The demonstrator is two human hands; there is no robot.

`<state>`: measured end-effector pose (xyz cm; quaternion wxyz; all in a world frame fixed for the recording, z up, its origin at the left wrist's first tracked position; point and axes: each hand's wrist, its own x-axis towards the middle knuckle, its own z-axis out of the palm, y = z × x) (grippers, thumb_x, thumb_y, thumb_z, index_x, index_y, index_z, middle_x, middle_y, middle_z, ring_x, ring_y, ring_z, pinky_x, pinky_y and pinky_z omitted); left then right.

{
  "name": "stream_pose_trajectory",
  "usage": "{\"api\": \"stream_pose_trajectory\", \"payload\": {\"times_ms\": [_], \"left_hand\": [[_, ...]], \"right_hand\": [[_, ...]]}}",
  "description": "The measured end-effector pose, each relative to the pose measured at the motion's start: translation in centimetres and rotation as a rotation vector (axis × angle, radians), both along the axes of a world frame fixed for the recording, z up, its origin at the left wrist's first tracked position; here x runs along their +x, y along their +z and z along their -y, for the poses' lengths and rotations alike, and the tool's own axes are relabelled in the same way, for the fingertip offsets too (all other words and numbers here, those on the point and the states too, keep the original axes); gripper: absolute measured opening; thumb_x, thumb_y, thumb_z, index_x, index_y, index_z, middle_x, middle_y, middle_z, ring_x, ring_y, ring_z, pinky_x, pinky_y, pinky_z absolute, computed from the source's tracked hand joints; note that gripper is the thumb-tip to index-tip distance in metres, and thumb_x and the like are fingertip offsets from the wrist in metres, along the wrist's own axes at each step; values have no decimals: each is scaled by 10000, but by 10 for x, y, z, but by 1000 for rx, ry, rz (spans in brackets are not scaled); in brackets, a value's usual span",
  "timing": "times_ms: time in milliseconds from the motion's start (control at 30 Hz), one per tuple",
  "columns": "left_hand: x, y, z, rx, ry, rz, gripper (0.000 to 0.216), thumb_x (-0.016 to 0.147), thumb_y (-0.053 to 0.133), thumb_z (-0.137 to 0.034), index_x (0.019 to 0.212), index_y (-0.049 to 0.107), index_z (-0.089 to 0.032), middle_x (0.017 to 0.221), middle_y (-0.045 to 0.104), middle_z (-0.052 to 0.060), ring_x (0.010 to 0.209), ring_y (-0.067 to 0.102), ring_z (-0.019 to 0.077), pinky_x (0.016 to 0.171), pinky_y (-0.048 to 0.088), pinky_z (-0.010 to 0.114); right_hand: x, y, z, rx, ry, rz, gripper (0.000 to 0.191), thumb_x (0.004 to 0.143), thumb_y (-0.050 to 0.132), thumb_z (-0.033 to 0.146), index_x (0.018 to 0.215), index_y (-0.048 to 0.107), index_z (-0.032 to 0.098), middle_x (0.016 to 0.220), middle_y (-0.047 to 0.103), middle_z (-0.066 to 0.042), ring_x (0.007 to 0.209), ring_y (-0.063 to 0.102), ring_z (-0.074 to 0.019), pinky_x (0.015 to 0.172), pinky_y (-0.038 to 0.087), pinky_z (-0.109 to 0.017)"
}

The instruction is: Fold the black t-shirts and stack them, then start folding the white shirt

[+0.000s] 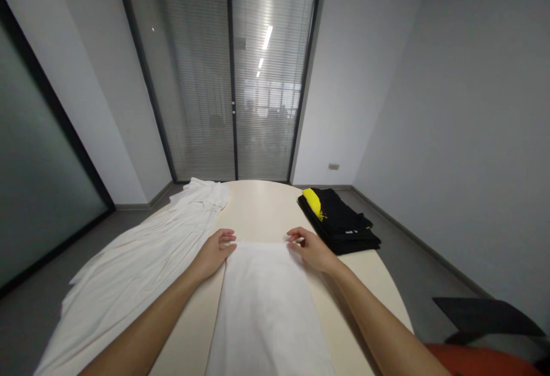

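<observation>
A white cloth garment (pixel 268 307), folded into a long strip, lies flat on the table in front of me, its near end running out of view. My left hand (pixel 215 253) is at the strip's far left corner, thumb against the edge and fingers curved apart from it. At the far right corner is my right hand (pixel 311 250), its thumb over the cloth and its curved fingers separate from the thumb. Neither hand visibly pinches the fabric.
Loose white garments (pixel 150 255) spread along the left side of the round pale table (pixel 253 207) and hang over its edge. Folded black clothes (pixel 341 221) with a yellow piece (pixel 313 201) are stacked at the right. A red-seated chair (pixel 481 359) stands at lower right.
</observation>
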<state>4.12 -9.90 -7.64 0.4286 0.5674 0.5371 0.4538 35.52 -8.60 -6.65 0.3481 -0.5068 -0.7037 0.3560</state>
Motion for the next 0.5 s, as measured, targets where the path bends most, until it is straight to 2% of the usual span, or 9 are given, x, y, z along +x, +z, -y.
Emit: {"api": "stream_pose_trajectory", "payload": {"times_ms": [67, 167, 267, 333, 400, 500], "left_hand": [[-4, -1, 1, -68, 3, -27, 565, 634, 721, -435, 1100, 568, -155, 1059, 682, 111, 707, 637, 168, 667, 486, 309], [-8, 4, 5, -124, -22, -144, 529, 636, 713, -414, 1078, 590, -151, 843, 677, 27, 598, 588, 145, 601, 446, 283], [-8, 11, 8, -79, -75, -194, 367, 674, 679, -394, 951, 642, -156, 713, 641, -2, 661, 606, 168, 611, 440, 270], [-6, 14, 8, -52, -48, -148, 313, 714, 650, -394, 915, 649, -154, 765, 662, 24, 692, 617, 172, 606, 450, 265], [-4, 13, 5, -54, 16, -63, 349, 723, 654, -387, 978, 632, -150, 856, 677, 47, 664, 613, 155, 573, 457, 258], [-3, 6, 2, -115, 10, 56, 481, 692, 702, -346, 1111, 572, -150, 871, 664, 37, 592, 588, 123, 527, 452, 241]], "right_hand": [[6, -3, 0, -116, 20, -34, 384, 728, 694, 277, 1092, 614, 180, 1032, 647, -64, 780, 571, -141, 690, 458, -281], [12, 0, 0, -233, 38, -98, 442, 679, 722, 251, 1102, 604, 195, 1124, 619, -79, 797, 575, -143, 627, 458, -260], [11, 8, 0, -142, 38, -107, 410, 700, 704, 255, 1092, 612, 177, 1090, 619, -74, 758, 546, -123, 642, 459, -258], [8, 11, -1, -23, 9, -138, 389, 738, 675, 280, 1104, 605, 168, 1060, 617, -70, 752, 533, -118, 665, 465, -262], [5, 9, -2, 38, -34, -176, 392, 761, 658, 318, 1118, 587, 171, 1067, 605, -72, 747, 531, -120, 641, 468, -258], [4, -2, -5, -32, -55, -178, 415, 740, 681, 352, 1103, 572, 185, 1093, 586, -73, 670, 513, -102, 560, 456, -246]]}}
